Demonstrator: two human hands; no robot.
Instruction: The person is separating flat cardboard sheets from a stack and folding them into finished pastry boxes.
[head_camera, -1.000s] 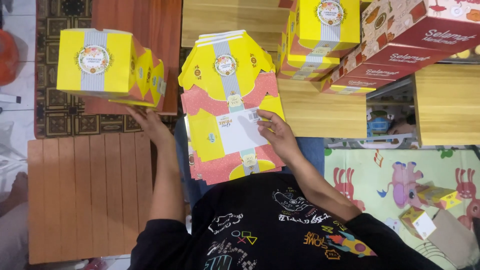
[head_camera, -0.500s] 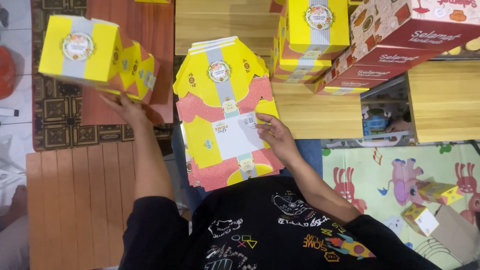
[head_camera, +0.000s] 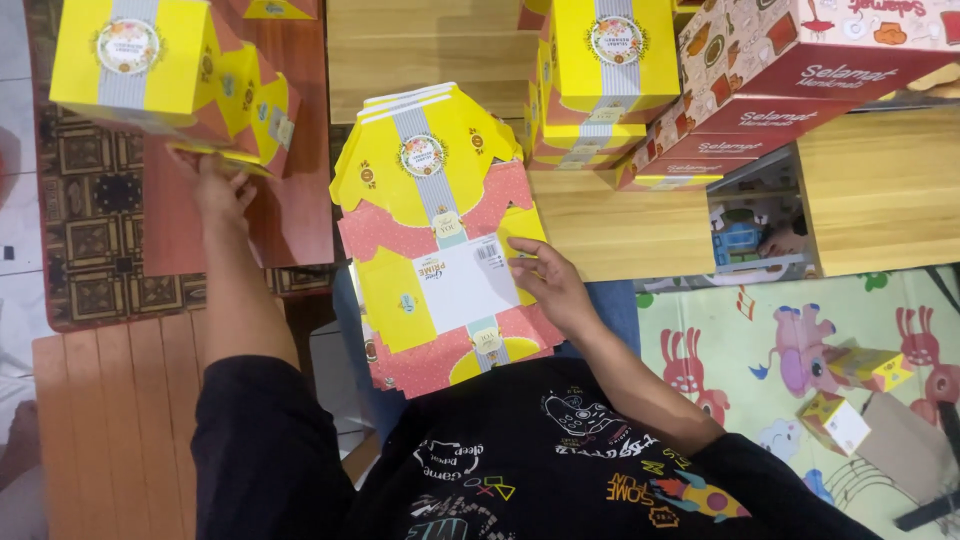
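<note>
My left hand (head_camera: 212, 187) reaches forward at the left and grips the lower edge of an assembled yellow box (head_camera: 165, 70) with a round flowery label, held over a reddish wooden board (head_camera: 295, 215). My right hand (head_camera: 548, 285) rests flat on the right edge of a stack of flat, unfolded yellow-and-pink box blanks (head_camera: 440, 240) lying on my lap. The fingers of that hand are spread on the top blank, touching its white panel.
Assembled yellow boxes (head_camera: 605, 75) are stacked on a low wooden table (head_camera: 880, 190) ahead, beside red-and-white boxes (head_camera: 790, 70). A patterned rug (head_camera: 95, 240) lies at the left, a cartoon play mat (head_camera: 790, 350) with two small boxes (head_camera: 850, 395) at the right.
My left hand has carried the assembled yellow box farther left and away from me. My right hand has stayed on the stack of blanks.
</note>
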